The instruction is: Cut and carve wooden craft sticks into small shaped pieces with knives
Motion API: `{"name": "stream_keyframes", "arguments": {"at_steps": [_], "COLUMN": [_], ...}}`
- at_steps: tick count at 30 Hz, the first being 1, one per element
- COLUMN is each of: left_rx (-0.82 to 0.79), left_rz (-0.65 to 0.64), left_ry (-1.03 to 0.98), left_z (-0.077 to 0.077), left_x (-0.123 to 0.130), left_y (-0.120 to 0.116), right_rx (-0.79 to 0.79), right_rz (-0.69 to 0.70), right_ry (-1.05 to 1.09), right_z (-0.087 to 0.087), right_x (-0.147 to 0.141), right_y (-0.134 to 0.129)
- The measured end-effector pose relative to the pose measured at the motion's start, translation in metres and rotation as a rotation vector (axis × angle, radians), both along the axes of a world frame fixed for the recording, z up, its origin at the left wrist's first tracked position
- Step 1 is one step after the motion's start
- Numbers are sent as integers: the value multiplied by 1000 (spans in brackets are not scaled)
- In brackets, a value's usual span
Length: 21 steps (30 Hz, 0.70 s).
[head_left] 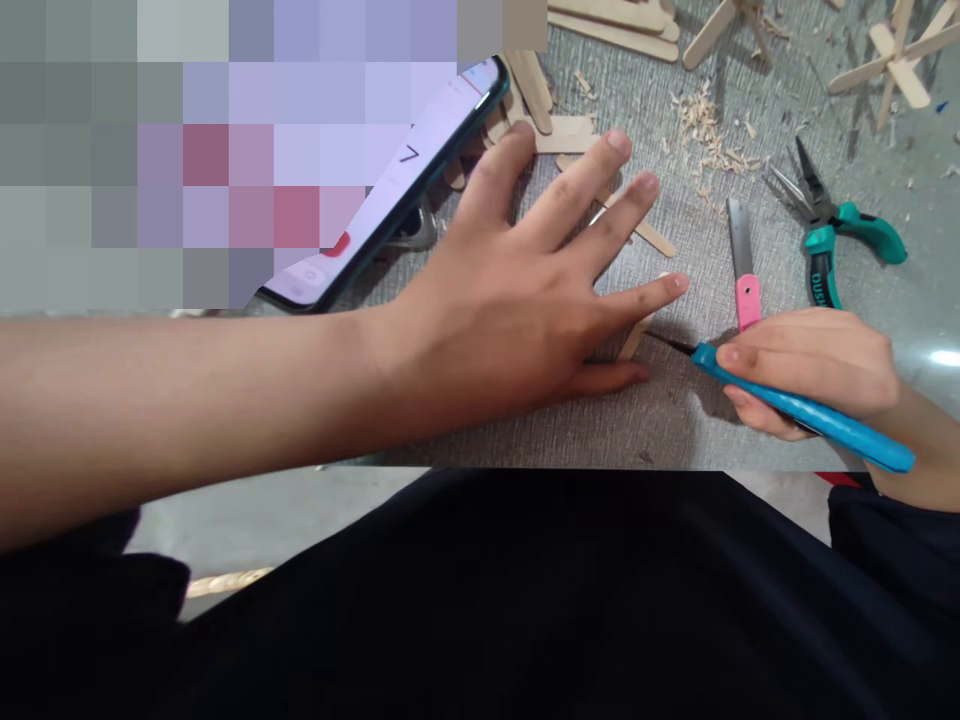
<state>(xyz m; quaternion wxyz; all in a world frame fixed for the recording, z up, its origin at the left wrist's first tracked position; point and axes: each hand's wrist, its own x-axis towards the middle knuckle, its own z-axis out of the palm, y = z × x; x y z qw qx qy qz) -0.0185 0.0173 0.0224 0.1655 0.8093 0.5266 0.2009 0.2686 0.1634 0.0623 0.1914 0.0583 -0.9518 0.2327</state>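
Note:
My left hand [540, 250] is spread wide, back up, over the grey table, its fingers apart and nothing gripped. Under and beside its fingers lie wooden craft sticks, one of them [656, 238] poking out past the fingertips. Between its two lowest fingers, a short piece of stick [632, 342] partly shows. My right hand [817, 370] is closed round a blue-handled craft knife [847, 425]. The knife's thin dark tip points left, touching or just above that short piece; I cannot tell which.
A phone [442, 165] stands tilted behind my left wrist, partly masked by blurred blocks. A pink-handled metal blade [739, 245] and green-handled long-nose pliers [825, 215] lie at the right. Wood shavings [705, 125], loose sticks [622, 20] and joined sticks [896, 60] are at the back.

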Motion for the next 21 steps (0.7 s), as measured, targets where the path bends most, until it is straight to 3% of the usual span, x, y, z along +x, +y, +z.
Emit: {"name": "stream_keyframes", "arguments": {"at_steps": [11,21], "left_rx": [137,73], "left_rz": [25,39], "left_ry": [101,6], "left_z": [-11,-16], "left_x": [4,5], "left_y": [-2,6], "right_rx": [-63,-60], "right_rz": [-40,10], "right_ry": [-58,21], "right_z": [-2,-6], "right_x": [2,4], "right_y": [2,3]}}
